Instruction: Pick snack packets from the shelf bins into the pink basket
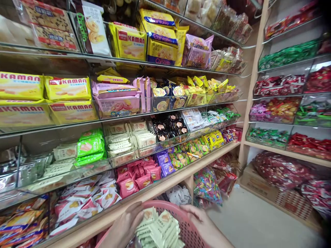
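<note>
A pink plastic basket (pixel 165 205) with a perforated wall sits at the bottom of the view, in front of the shelves. Pale green snack packets (pixel 165 229) are heaped inside it. My left hand (pixel 126 224) is at the basket's left rim, fingers curled beside the packets; part of its grip is hidden. Over the right rim, my right hand (pixel 198 220) closes with its fingers on the edge. Similar pale packets (pixel 120 143) lie stacked in a shelf compartment ahead, next to bright green packs (pixel 90 146).
Slanted glass-fronted shelves (pixel 165 110) hold yellow wafer packs (pixel 67 88), pink packets (pixel 136 177) and purple packets (pixel 164 163). A wooden ledge (pixel 152 193) runs just beyond the basket. Bagged sweets (pixel 207 184) and a cardboard box (pixel 274 196) stand low on the right.
</note>
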Demonstrator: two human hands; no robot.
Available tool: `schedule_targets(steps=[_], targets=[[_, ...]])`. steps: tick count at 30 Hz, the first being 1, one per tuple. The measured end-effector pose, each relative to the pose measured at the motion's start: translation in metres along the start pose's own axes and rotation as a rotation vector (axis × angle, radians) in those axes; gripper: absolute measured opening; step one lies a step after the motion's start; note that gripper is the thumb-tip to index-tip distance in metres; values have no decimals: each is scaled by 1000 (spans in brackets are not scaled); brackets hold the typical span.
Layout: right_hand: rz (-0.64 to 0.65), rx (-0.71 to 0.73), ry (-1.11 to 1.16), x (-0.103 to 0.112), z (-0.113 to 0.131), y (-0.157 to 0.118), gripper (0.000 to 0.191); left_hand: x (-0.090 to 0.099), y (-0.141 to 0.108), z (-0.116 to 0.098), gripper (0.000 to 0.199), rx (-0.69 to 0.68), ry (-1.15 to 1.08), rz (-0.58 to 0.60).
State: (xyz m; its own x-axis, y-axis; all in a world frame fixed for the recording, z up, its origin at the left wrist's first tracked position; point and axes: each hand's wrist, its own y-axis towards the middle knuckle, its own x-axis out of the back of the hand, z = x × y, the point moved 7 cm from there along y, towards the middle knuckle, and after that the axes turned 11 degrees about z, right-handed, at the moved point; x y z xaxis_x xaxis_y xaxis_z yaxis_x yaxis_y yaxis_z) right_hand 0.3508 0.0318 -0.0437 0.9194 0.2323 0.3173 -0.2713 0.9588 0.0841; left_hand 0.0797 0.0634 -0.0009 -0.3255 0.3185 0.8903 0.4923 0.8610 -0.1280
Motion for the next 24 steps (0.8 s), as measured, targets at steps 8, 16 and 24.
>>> schedule_targets(steps=[8,16,24], targets=[[-1,13,-73,-7,-8,-2,56,13,15,-9,53,-86,-164,-9],[-208,385,-682,71,139,39,38,9,14,-11,50,-70,-223,-118],[-216,492,-1347,110,282,160,35,-1,18,14,51,-31,-232,-111]])
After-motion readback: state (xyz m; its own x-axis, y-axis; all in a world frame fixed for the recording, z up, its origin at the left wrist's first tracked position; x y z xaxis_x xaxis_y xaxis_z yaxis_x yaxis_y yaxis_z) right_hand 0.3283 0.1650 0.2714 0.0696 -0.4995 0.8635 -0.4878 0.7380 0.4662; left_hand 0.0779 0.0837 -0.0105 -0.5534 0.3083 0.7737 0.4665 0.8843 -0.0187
